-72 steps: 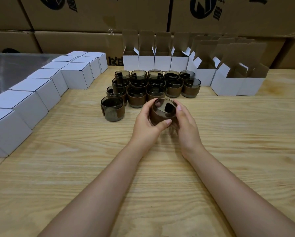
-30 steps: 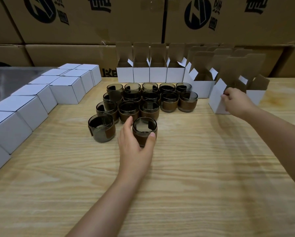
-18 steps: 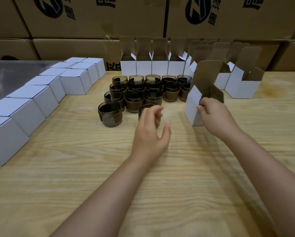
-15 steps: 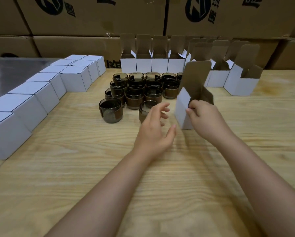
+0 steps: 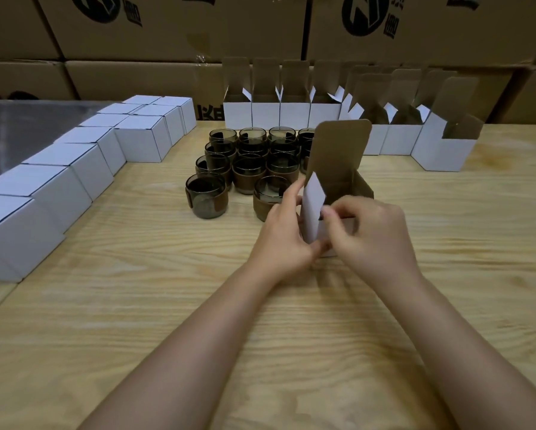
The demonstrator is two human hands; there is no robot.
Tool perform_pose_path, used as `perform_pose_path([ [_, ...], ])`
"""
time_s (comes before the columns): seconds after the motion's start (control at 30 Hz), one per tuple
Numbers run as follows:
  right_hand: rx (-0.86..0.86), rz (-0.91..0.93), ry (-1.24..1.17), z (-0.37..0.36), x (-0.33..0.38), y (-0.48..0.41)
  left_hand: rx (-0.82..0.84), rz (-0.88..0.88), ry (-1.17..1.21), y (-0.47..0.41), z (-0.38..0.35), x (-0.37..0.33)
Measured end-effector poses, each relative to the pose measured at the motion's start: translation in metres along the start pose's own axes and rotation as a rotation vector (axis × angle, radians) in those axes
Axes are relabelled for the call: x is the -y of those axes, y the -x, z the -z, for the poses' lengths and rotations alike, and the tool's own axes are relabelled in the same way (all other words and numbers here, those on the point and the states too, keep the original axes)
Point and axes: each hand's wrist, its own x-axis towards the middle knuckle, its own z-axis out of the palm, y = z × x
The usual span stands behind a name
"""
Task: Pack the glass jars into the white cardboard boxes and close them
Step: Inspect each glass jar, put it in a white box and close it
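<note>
Backing pale wood tabletop (image 5: pixel 136 305) w/ jars (image 5: pixel 249 173), white boxes (image 5: pixel 142 139): stacked brown cartons (image 5: pixel 173 29).

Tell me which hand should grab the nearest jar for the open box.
Left. The left hand is right beside the nearest glass jar; the right hand pinches the open white box on the side away from the jar.

The stacked brown cartons (image 5: pixel 173 35) bear black round logos and cropped, unreadable characters; a lower carton (image 5: pixel 209 112) shows half-hidden letters, seemingly starting "K".
</note>
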Motion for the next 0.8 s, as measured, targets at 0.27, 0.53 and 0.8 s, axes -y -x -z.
perform_pose_path([
  [0.27, -0.261, -0.223, -0.085, 0.0, -0.027, -0.017, 0.036, -0.031, 0.048, -0.001, 0.003, 0.0],
  [0.53, -0.252, -0.549, -0.356, 0.001, -0.045, -0.02, 0.039, -0.082, -0.007, 0.003, 0.007, -0.006],
  [0.8, -0.226, -0.633, -0.564, -0.013, -0.042, -0.003, 0.0, -0.095, 0.055, 0.004, 0.005, -0.01],
])
